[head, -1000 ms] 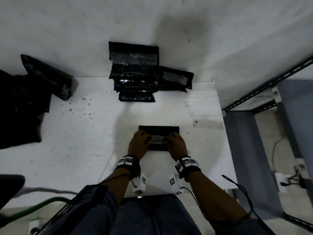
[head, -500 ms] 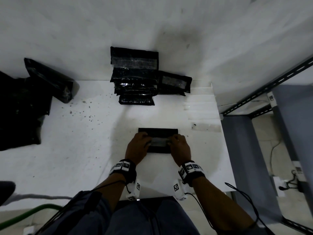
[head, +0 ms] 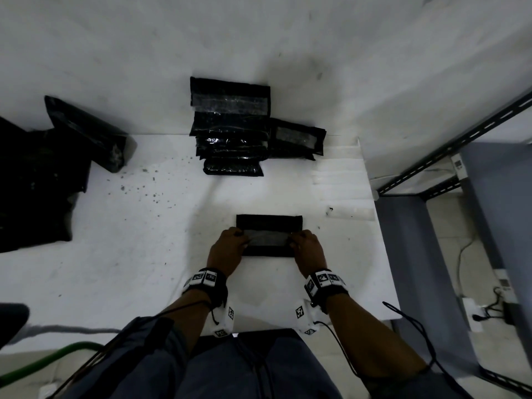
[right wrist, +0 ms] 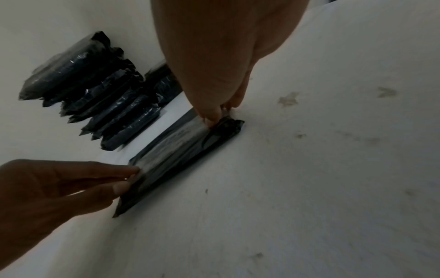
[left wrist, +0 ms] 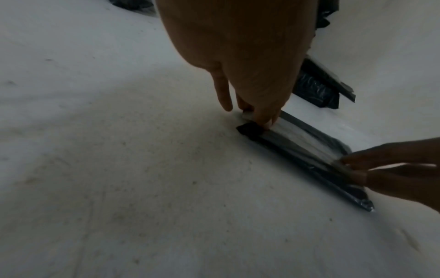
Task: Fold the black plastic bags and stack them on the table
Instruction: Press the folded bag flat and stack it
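White table (head: 144, 254) — folded bag (head: 269, 223) pinched between left hand (head: 227, 251), right hand (head: 308, 251).

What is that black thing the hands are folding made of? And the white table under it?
The folded bag looks like thin black plastic film: glossy, with a shiny pale band and soft creases. The table looks like a matte white board, maybe painted or laminated; it is dull and speckled with small marks, so I cannot tell exactly.

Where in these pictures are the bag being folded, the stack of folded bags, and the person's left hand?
bag being folded (head: 269, 223), head view, on its bare far strip.
stack of folded bags (head: 230, 139), head view, on the middle of the pile.
left hand (head: 226, 250), head view, on the back of the hand.
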